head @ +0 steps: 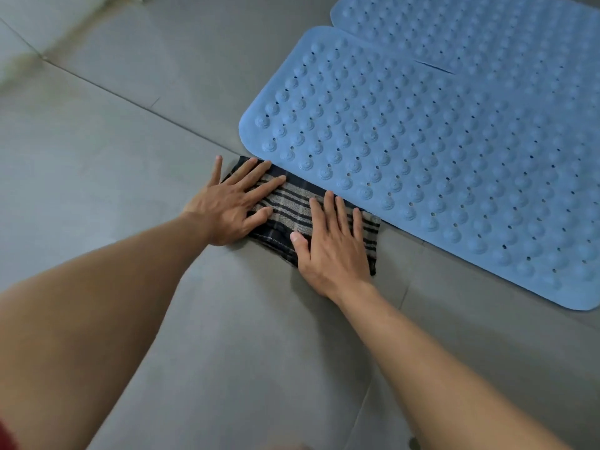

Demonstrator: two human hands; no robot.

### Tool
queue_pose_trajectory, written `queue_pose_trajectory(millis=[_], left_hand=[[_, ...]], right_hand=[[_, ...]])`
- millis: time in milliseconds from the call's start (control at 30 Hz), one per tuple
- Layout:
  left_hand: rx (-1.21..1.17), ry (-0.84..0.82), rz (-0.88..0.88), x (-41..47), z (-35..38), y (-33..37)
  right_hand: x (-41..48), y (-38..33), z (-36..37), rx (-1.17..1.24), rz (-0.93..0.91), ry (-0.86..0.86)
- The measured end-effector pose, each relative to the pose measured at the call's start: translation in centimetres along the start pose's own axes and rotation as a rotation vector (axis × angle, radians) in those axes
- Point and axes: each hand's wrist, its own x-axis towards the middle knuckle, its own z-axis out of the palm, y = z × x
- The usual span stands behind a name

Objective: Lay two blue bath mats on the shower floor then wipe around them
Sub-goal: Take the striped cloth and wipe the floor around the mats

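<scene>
Two blue studded bath mats lie flat side by side on the grey tiled floor. The near mat (438, 164) fills the right half of the view, and the far mat (487, 30) lies behind it at the top right. A folded plaid cloth (292, 212), dark and beige, lies on the floor against the near mat's left edge. My left hand (233, 203) presses flat on the cloth's left part with fingers spread. My right hand (334, 241) presses flat on its right part, fingers straight and pointing at the mat.
Grey floor tiles (113, 177) with thin grout lines stretch to the left and toward me. A pale blurred surface (29, 30) shows at the top left corner. A bit of red fabric (6, 436) is at the bottom left.
</scene>
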Motion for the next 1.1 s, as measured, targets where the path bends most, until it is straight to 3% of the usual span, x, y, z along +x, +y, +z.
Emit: queue_pose_trajectory(millis=[200,533,667,833,1000,1100], left_hand=[[0.042,-0.027,-0.01,0.0,-0.2,-5.7],[0.084,-0.145,-0.043,0.0,-2.0,-15.4],[0.132,-0.207,-0.128,1.1,-3.2,-14.9],[-0.273,-0.171,-0.185,2.0,-3.5,-14.6],[-0.054,-0.203,-0.157,1.6,-1.7,-16.8],[-0.045,-0.159,-0.171,2.5,-1.6,-18.7]], right_hand=[[2.6,-2.8,1.1,-0.047,-0.117,0.008],[8.9,-11.6,1.9,-0.061,-0.101,-0.066],[10.5,-13.8,2.8,-0.08,-0.059,-0.057],[10.8,-14.1,3.5,-0.088,-0.053,-0.005],[11.5,-14.4,3.1,-0.082,-0.085,-0.013],[12.8,-15.3,3.1,-0.03,-0.089,-0.019]])
